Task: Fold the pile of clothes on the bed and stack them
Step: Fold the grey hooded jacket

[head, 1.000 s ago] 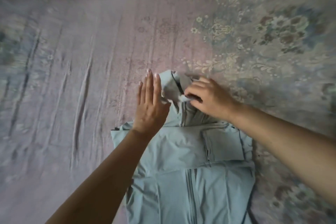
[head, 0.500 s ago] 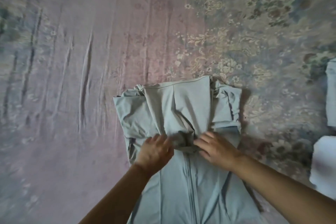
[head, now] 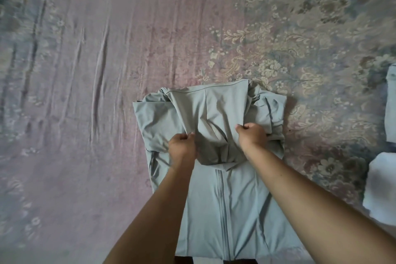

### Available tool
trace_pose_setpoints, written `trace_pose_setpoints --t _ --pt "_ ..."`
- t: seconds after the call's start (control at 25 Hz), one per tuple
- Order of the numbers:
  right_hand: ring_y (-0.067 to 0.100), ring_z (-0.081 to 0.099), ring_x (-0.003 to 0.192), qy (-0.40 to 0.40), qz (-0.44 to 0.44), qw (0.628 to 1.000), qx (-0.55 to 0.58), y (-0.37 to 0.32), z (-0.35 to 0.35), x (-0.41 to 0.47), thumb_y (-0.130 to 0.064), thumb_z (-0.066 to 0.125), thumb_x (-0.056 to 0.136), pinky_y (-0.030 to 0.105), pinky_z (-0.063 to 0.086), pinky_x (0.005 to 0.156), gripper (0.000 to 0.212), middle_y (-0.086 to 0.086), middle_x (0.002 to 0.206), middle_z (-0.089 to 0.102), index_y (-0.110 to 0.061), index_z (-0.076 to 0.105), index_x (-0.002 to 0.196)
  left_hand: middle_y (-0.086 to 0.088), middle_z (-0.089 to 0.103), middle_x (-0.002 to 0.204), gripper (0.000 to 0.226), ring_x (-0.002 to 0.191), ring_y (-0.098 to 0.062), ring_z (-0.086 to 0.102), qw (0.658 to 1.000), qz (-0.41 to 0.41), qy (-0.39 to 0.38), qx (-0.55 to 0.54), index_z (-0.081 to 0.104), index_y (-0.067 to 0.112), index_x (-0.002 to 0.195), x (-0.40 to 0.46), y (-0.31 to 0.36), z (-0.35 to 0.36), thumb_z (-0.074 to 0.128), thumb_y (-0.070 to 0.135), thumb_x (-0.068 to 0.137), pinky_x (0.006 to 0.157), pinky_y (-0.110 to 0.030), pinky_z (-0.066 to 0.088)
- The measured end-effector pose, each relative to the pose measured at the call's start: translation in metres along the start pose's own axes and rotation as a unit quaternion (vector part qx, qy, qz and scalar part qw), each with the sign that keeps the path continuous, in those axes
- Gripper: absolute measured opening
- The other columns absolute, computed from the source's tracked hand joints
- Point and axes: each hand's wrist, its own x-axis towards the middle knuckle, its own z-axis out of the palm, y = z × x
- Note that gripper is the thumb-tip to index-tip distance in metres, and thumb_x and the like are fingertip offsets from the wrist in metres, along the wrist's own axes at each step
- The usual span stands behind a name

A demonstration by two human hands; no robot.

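A pale blue-grey zip jacket (head: 225,199) lies on the bed, its zipper running toward me. Its hood (head: 214,113) is folded down over the chest, with the sleeves tucked at both sides. My left hand (head: 182,148) pinches the hood's fabric on the left. My right hand (head: 252,137) grips the hood's fabric on the right. Both fists sit close together over the middle of the jacket.
The bed is covered by a creased floral sheet (head: 107,70), pink and grey. At the right edge lie a white folded cloth (head: 381,186) and, beyond it, a pale blue folded piece (head: 391,103).
The hood has been folded down from beyond the collar onto the chest. Both hands have moved back toward me and now grip the hood's fabric higher up than half a second ago.
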Motion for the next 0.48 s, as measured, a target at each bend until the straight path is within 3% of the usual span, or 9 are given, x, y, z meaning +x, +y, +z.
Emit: trace_pose_setpoints --t 0.12,0.2,0.28,0.36,0.48 --pt "0.009 0.041 0.039 -0.06 0.037 0.98 0.187 -0.005 -0.015 -0.007 -0.016 0.061 0.092 0.02 0.033 0.04 0.024 0.002 0.052 0.048 -0.012 0.054 0.068 -0.005 0.051 0.058 0.02 0.049 -0.016 0.049 0.99 -0.053 -0.055 -0.121 0.051 0.01 0.075 -0.009 0.015 -0.015 0.065 0.011 0.089 0.043 -0.02 0.047" --pt "0.003 0.037 0.034 -0.127 0.062 0.952 0.27 -0.012 -0.035 -0.013 -0.014 0.059 0.093 0.015 0.034 0.036 0.016 -0.001 0.046 0.047 -0.012 0.055 0.077 -0.005 0.056 0.058 0.016 0.051 -0.013 0.055 0.976 -0.054 -0.077 -0.196 0.053 0.008 0.077 -0.012 0.027 -0.027 0.064 0.004 0.089 0.047 -0.019 0.052" --pt "0.004 0.046 0.039 -0.177 0.086 0.918 0.344 -0.024 -0.054 -0.016 -0.014 0.054 0.095 0.016 0.043 0.04 0.017 -0.002 0.047 0.054 -0.012 0.055 0.078 -0.003 0.061 0.054 0.014 0.049 -0.01 0.06 0.953 -0.03 -0.103 -0.284 0.055 0.005 0.077 -0.01 0.041 -0.038 0.059 0.0 0.09 0.055 -0.02 0.056" --pt "0.011 0.059 0.058 -0.211 0.115 0.877 0.416 -0.04 -0.068 -0.016 -0.016 0.05 0.097 0.021 0.054 0.05 0.019 0.004 0.062 0.061 -0.011 0.055 0.08 -0.003 0.066 0.061 0.01 0.057 -0.011 0.065 0.937 0.005 -0.135 -0.321 0.059 0.004 0.083 -0.007 0.058 -0.046 0.056 0.0 0.092 0.066 -0.022 0.058" --pt "0.018 0.061 0.082 -0.227 0.084 0.857 0.454 -0.059 -0.075 -0.016 -0.022 0.052 0.095 0.03 0.058 0.069 0.014 0.008 0.084 0.06 -0.009 0.055 0.092 -0.004 0.067 0.071 0.009 0.068 -0.012 0.066 0.926 0.045 -0.152 -0.344 0.061 0.007 0.084 -0.006 0.076 -0.055 0.057 0.006 0.092 0.078 -0.025 0.056"
